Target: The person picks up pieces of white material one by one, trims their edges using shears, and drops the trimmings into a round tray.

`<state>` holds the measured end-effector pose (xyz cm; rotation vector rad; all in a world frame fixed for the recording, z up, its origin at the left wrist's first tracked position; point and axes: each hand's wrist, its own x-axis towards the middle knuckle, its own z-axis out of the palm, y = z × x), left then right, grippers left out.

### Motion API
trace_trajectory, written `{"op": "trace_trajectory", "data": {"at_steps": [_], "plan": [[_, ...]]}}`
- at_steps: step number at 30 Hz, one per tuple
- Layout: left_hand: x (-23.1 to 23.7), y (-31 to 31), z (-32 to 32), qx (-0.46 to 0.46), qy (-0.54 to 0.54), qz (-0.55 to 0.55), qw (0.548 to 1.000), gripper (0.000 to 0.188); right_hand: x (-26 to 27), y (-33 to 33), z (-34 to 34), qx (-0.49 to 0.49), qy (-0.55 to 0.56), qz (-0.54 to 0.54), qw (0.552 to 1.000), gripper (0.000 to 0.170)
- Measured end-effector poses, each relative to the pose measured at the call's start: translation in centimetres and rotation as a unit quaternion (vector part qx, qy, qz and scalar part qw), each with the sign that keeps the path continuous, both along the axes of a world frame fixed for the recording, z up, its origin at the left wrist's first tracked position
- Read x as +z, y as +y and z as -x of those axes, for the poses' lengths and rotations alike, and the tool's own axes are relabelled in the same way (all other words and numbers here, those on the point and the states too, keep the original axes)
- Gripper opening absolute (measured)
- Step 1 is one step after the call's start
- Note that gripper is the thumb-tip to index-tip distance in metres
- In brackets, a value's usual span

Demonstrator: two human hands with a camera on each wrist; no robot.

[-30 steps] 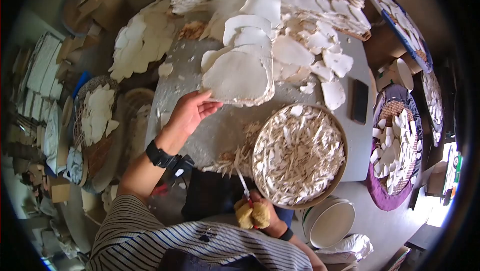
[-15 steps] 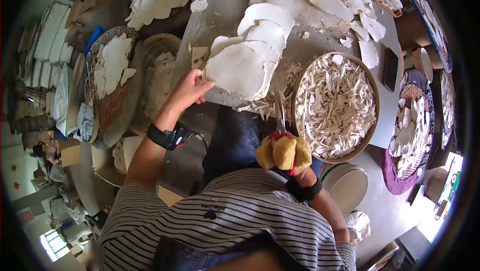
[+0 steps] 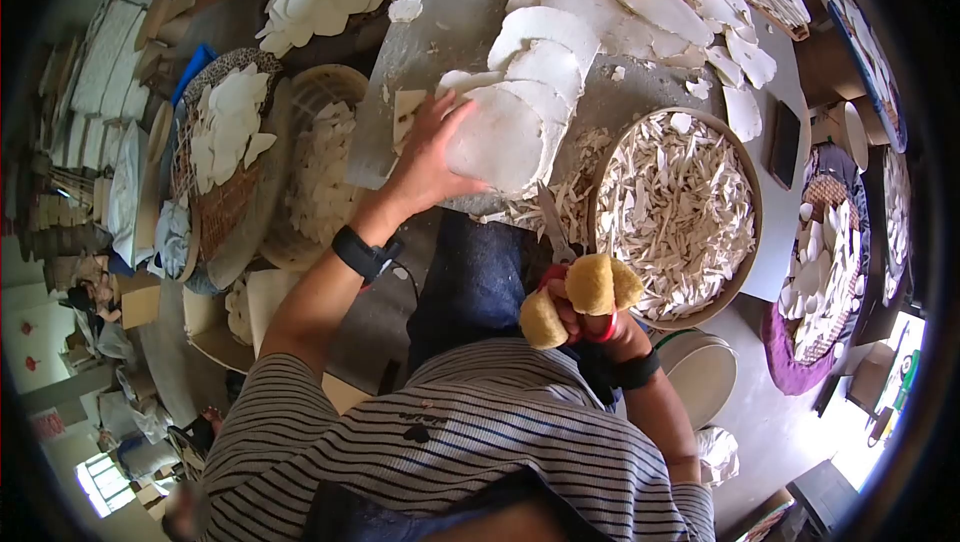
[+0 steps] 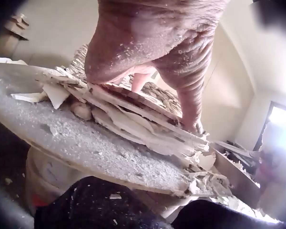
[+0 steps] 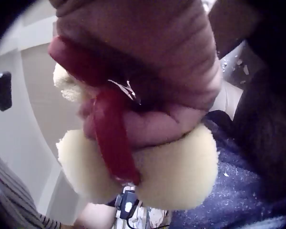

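Overlapping thin white slices (image 3: 500, 137) lie in a short row on the grey table. My left hand (image 3: 432, 167) spans the near slice, its thumb at the front edge and its fingers along the left side. In the left wrist view, the thumb and fingers of the left hand (image 4: 157, 52) grip the edges of stacked slices (image 4: 133, 117). My right hand (image 3: 570, 317) holds scissors (image 3: 553, 227), whose blades point toward the table. Yellow sponge pads (image 3: 592, 284) wrap the red handles (image 5: 112, 133), and the right-hand fingers curl through them.
A round tray (image 3: 752, 232) full of white strips stands right of the slices, beside loose shavings. A phone (image 3: 782, 144) lies near the table's right edge. More slices are heaped at the back (image 3: 660, 12). Baskets (image 3: 275, 167) flank the left side, and a bucket (image 3: 705, 377) stands below the tray.
My left hand has gone from pinching the slice's left corner to spanning its side, further right and spread wider. The right hand has come up from beside the tray with the scissors.
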<state>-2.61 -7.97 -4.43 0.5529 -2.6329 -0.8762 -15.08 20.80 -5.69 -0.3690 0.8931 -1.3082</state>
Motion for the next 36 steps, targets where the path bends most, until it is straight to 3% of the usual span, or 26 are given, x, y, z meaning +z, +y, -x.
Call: {"op": "trace_trajectory", "data": {"at_steps": [5,6,12,16,22,25,28,32,36], "plan": [[0.1,1.3,1.3,0.010,-0.006,-0.007,1.000,0.102,-0.1,0.7,0.8,0.013,-0.008,0.022,1.000,0.029],[0.2,1.4,1.5,0.013,-0.015,-0.003,1.000,0.103,0.5,1.3,0.6,-0.042,-0.036,-0.002,0.998,0.030],[0.4,1.8,2.0,0.009,-0.012,0.034,0.999,0.101,-0.8,0.3,0.8,-0.031,-0.041,0.095,0.994,0.030],[0.2,1.3,1.8,0.001,0.009,0.018,1.000,0.099,-0.5,0.8,1.1,-0.010,-0.059,-0.071,0.996,0.031],[0.1,1.1,1.8,0.004,0.021,0.002,1.000,0.097,-0.3,0.1,0.7,0.001,0.039,-0.085,0.996,0.027],[0.0,1.1,1.7,0.004,0.020,0.000,1.000,0.097,-1.3,0.7,0.5,-0.020,0.041,-0.024,0.999,0.024],[0.1,1.1,1.7,0.003,0.022,-0.004,1.000,0.097,-1.1,0.8,0.8,0.002,0.027,-0.087,0.996,0.025],[-0.2,0.8,1.6,-0.001,0.025,0.006,1.000,0.096,0.1,0.6,0.8,-0.025,0.018,-0.087,0.996,0.026],[-0.3,0.7,1.5,0.003,0.023,0.011,1.000,0.095,-0.2,0.8,1.2,0.014,0.023,-0.095,0.995,0.026]]}}
